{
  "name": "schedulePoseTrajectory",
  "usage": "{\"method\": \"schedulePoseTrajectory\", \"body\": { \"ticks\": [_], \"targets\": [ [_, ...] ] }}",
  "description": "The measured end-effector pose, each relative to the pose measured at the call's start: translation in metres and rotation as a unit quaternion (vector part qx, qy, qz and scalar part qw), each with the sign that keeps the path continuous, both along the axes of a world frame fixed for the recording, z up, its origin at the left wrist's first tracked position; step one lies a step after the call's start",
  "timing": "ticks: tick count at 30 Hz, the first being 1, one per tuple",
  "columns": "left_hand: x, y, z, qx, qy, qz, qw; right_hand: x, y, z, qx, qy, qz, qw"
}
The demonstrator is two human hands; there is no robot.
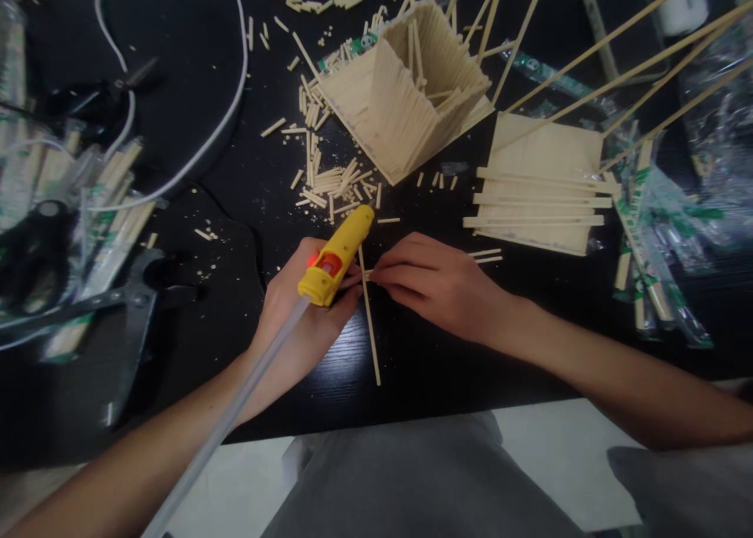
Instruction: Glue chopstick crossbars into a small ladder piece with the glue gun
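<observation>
The yellow plastic glue gun [356, 232] has a red-orange part, and the long, rod-shaped glue stick [229, 412] is translucent milky white. The thin wooden stick [372, 334] is pale cream-tan, as is the four-sided wooden-stick box [395, 114], its walls finely striped. The flat black tabletop [194, 75] shows faint grain lines. Clear plastic wrappers [654, 275] bear green print; the looped cord [245, 52] is white, the clothing fabric [412, 483] grey.

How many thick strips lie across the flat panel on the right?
3: the far strip, middle strip and near strip, spaced apart on the panel. None looks hidden.
</observation>
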State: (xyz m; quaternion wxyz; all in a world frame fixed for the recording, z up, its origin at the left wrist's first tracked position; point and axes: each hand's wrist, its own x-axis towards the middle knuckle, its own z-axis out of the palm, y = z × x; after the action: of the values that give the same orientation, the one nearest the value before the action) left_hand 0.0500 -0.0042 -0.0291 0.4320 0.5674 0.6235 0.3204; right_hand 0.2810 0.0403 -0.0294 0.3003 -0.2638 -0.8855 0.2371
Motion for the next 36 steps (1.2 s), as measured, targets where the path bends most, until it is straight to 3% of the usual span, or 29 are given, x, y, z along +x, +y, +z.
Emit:
{"method": "schedulePoseTrajectory", "body": {
  "ticks": [13,24,36],
  "targets": [
    [0.0027,0.0027,0.0096,0.001,0.056,0.009,0.998,-0.0041,-0.0034,-0.0021,-0.045,-0.005,-0.051,0.998],
    [-0.0017,0.0015,0.0048,-0.003,0.032,0.02,0.999,-0.0041,-0.0019,-0.0054,-0.067,0.012,-0.051,0.996],
    [0.0012,0.0062,0.0056,0.036,0.098,-0.001,0.995,-0.0044,-0.0022,-0.009,-0.085,0.028,-0.053,0.995]
  ]
}}
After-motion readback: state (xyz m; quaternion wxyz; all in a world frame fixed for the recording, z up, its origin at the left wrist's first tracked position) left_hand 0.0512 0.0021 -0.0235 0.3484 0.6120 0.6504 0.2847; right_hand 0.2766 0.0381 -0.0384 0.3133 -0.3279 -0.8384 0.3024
